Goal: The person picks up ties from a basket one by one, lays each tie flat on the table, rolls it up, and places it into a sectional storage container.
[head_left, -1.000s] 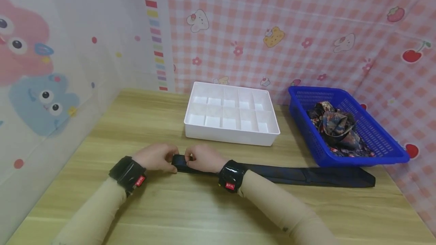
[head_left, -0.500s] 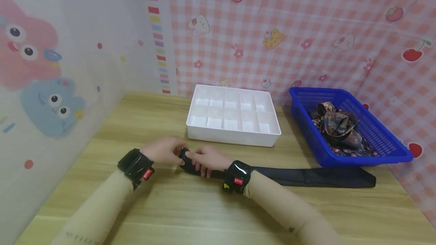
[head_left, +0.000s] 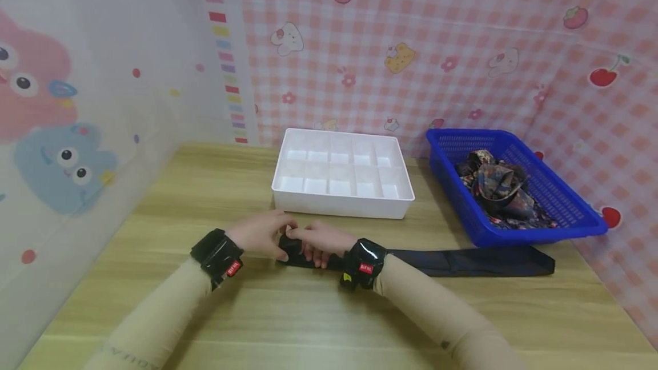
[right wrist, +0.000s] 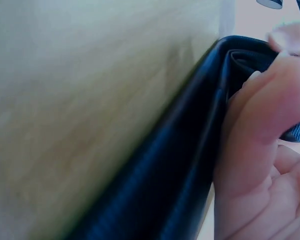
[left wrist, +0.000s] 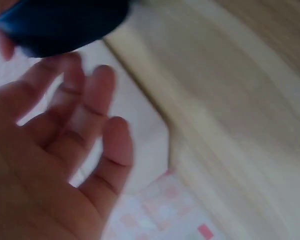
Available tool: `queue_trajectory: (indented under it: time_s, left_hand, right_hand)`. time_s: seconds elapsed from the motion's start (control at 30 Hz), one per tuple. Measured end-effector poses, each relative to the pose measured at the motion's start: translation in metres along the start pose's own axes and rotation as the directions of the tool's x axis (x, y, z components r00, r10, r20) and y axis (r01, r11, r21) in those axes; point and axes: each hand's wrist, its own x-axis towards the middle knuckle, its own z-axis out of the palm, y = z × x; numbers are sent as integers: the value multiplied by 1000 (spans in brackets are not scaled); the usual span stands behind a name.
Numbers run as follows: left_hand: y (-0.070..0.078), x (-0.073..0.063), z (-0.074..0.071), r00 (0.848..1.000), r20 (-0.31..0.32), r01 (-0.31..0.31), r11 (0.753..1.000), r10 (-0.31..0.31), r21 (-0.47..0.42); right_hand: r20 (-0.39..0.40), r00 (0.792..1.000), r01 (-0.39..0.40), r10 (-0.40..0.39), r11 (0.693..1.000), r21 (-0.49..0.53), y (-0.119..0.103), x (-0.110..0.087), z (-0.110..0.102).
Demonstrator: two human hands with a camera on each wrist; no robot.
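Note:
A dark navy necktie (head_left: 483,261) lies lengthwise on the table, its wide pointed end to the right and its left end coiled into a small roll. In the head view my left hand (head_left: 262,234) is at the roll's left side, thumb and forefinger around it. Its other fingers are loosely bent below the dark roll (left wrist: 65,25) in the left wrist view. My right hand (head_left: 326,240) pinches the roll from the right, thumb on top and fingers curled beneath. Folded layers of the tie (right wrist: 175,150) show beside the right fingers in the right wrist view.
Behind the hands stands a white divided box (head_left: 341,204) with several compartments. A blue plastic basket (head_left: 540,236) at the right holds crumpled patterned cloth (head_left: 496,181); the tie's wide end lies just in front of it. Printed cloth (head_left: 329,44) walls the table's back and sides.
Both hands have moved slightly to the right along the tie, and its left end has been turned into a tighter roll. The right thumb has come over the roll. The view shifted a little.

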Motion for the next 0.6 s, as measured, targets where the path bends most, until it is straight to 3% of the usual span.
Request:
queue_trajectory:
  time_s: [0.2,0.6]
  left_hand:
    - [-7,0,12,997,49,56,994,-61,93]
    - [-8,-4,19,1000,-5,20,995,-20,96]
  right_hand:
    - [-29,999,-18,17,999,-33,-2,-4,-3]
    - [-41,999,-8,3,991,-132,-4,-5,-4]
